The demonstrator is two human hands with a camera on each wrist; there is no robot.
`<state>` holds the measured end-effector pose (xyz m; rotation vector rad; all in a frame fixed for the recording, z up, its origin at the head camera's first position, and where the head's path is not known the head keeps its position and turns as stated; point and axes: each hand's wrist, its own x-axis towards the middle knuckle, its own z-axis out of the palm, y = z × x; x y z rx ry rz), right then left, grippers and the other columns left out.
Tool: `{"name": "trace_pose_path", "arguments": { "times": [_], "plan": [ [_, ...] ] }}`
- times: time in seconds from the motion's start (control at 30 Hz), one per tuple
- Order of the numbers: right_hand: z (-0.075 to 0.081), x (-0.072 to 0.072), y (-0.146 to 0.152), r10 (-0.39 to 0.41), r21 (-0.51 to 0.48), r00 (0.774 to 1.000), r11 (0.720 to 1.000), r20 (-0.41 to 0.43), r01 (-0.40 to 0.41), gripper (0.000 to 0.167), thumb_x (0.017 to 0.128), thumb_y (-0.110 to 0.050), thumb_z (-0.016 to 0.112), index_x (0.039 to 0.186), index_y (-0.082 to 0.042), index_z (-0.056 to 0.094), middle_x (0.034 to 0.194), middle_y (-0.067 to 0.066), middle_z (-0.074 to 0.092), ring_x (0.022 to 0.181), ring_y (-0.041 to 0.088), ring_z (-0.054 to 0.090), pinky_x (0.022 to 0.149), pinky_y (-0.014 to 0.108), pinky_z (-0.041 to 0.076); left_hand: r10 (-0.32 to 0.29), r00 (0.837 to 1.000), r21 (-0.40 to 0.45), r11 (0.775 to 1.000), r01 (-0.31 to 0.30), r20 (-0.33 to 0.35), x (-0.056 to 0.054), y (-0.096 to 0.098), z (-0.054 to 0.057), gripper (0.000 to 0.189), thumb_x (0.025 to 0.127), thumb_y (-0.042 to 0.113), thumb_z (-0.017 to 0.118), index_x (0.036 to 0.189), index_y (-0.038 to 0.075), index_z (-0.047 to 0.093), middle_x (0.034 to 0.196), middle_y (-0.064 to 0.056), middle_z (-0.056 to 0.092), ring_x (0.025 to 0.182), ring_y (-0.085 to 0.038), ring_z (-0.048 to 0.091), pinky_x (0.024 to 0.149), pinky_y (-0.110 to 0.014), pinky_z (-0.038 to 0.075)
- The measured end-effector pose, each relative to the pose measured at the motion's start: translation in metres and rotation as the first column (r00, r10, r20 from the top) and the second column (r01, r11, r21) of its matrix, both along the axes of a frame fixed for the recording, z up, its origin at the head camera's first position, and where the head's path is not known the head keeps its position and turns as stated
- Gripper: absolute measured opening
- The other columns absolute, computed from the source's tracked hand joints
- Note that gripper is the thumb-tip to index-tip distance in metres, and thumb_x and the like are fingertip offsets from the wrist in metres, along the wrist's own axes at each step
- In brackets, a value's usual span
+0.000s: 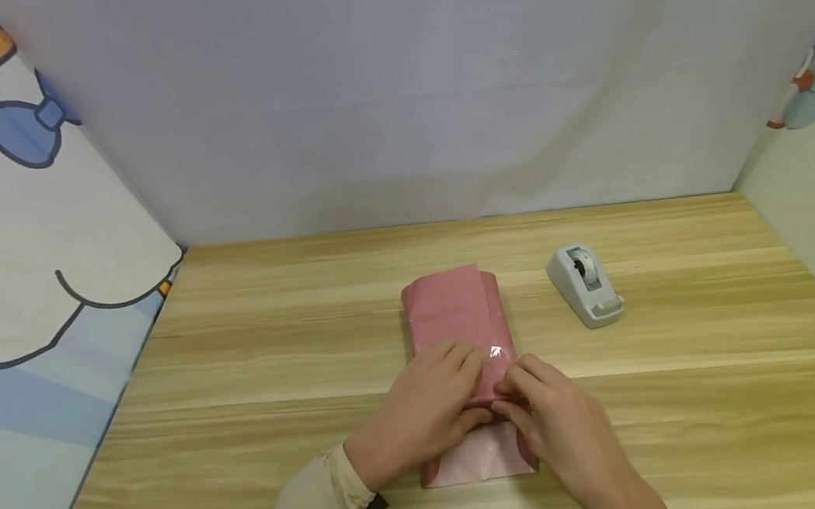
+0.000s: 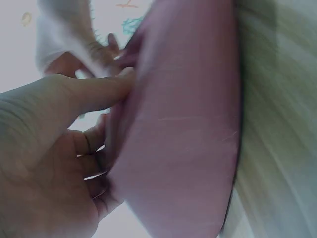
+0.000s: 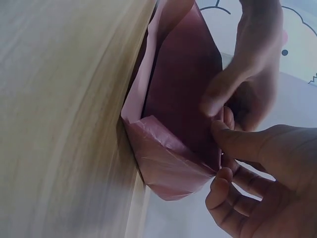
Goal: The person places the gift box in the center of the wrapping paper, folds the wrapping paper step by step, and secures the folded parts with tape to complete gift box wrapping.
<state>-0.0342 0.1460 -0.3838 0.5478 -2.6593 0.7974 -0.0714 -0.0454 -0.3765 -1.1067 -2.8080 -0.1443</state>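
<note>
A box-like package (image 1: 446,307) in glossy pink wrapping paper lies on the table, its near end facing me. From that end a paler flap of the wrapping paper (image 1: 482,455) spreads towards me. My left hand (image 1: 429,404) holds the package's near top edge, fingers over the top and thumb bent down at the end. At the right of the same edge, my right hand (image 1: 562,420) pinches the pink paper between thumb and fingers. In the right wrist view a slanted, creased paper fold (image 3: 168,168) shows at the end's corner, and both thumbs meet the paper's edge.
A grey tape dispenser (image 1: 584,285) with a roll of clear tape stands behind the package to the right. The wood-grain table (image 1: 270,332) ends at a pale back wall (image 1: 388,113). A cartoon-printed panel (image 1: 36,263) borders the left side.
</note>
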Motion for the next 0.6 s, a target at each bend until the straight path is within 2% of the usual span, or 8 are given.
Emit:
{"name": "trace_pose_path", "arguments": {
  "times": [0.07,0.13,0.2,0.27,0.33,0.4,0.5,0.6],
  "plan": [
    [-0.001,-0.001,0.001,0.011,-0.008,1.000,1.000,-0.023,-0.011,0.029,0.075,-0.015,0.092,0.085,-0.025,0.067,0.088,-0.017,0.061,0.070,-0.005,0.050,0.056,0.018,0.046,0.029,0.998,0.072,0.997,-0.034,0.064,0.003,-0.005,0.004,0.035,0.092,0.044,0.078,0.095,0.017,0.056,0.089,0.006,0.051,0.086,-0.013,0.048,0.077,-0.025,0.043],
    [-0.002,-0.001,0.000,0.017,-0.017,0.999,1.000,-0.034,-0.018,0.029,0.075,-0.014,0.092,0.084,-0.025,0.067,0.088,-0.017,0.061,0.070,-0.005,0.051,0.057,0.017,0.046,0.090,0.993,0.156,0.983,-0.102,0.082,0.010,-0.012,0.007,0.034,0.092,0.039,0.079,0.088,0.018,0.052,0.083,0.007,0.048,0.081,-0.012,0.045,0.072,-0.023,0.040],
    [-0.001,-0.002,-0.002,0.017,-0.014,0.999,1.000,-0.044,-0.018,0.028,0.075,-0.014,0.093,0.084,-0.025,0.068,0.088,-0.017,0.061,0.070,-0.004,0.053,0.058,0.018,0.048,0.180,0.983,0.218,0.958,-0.184,0.037,0.019,-0.021,0.007,0.035,0.092,0.036,0.079,0.084,0.018,0.051,0.080,0.007,0.047,0.078,-0.012,0.047,0.070,-0.024,0.041],
    [-0.001,-0.002,-0.004,0.016,-0.008,0.999,1.000,-0.045,-0.017,0.028,0.076,-0.014,0.093,0.084,-0.024,0.068,0.088,-0.016,0.061,0.071,-0.004,0.053,0.059,0.019,0.049,0.282,0.959,0.246,0.930,-0.272,-0.006,0.029,-0.030,0.006,0.036,0.091,0.037,0.079,0.079,0.018,0.050,0.074,0.007,0.047,0.073,-0.014,0.049,0.065,-0.026,0.041],
    [0.000,-0.003,-0.006,0.016,-0.001,0.999,1.000,-0.045,-0.016,0.028,0.076,-0.013,0.092,0.084,-0.023,0.067,0.089,-0.015,0.062,0.070,-0.003,0.054,0.059,0.019,0.050,0.368,0.929,0.219,0.911,-0.350,-0.042,0.036,-0.037,0.002,0.041,0.090,0.043,0.077,0.074,0.017,0.050,0.069,0.006,0.048,0.067,-0.016,0.052,0.061,-0.029,0.042],
    [0.000,-0.004,-0.008,0.010,0.005,0.999,1.000,-0.042,-0.009,0.028,0.076,-0.013,0.092,0.083,-0.023,0.067,0.088,-0.015,0.061,0.069,-0.003,0.053,0.057,0.018,0.049,0.418,0.908,0.169,0.896,-0.410,-0.017,0.041,-0.042,-0.003,0.045,0.091,0.050,0.074,0.070,0.017,0.050,0.065,0.004,0.049,0.062,-0.017,0.053,0.055,-0.029,0.041],
    [0.002,-0.006,-0.009,0.005,0.012,1.000,1.000,-0.026,-0.004,0.028,0.076,-0.012,0.092,0.082,-0.021,0.067,0.086,-0.013,0.061,0.067,-0.002,0.052,0.056,0.016,0.047,0.443,0.894,0.113,0.887,-0.447,0.061,0.040,-0.045,-0.012,0.049,0.093,0.055,0.070,0.068,0.017,0.051,0.062,0.004,0.050,0.055,-0.015,0.052,0.050,-0.028,0.037],
    [0.003,-0.007,-0.011,-0.003,0.025,1.000,1.000,-0.012,0.004,0.029,0.076,-0.013,0.092,0.081,-0.021,0.065,0.084,-0.013,0.060,0.066,-0.002,0.049,0.054,0.016,0.044,0.430,0.897,0.096,0.893,-0.440,0.105,0.035,-0.044,-0.020,0.048,0.095,0.052,0.068,0.065,0.019,0.050,0.060,0.004,0.052,0.053,-0.017,0.053,0.049,-0.029,0.037]
  ]
}}
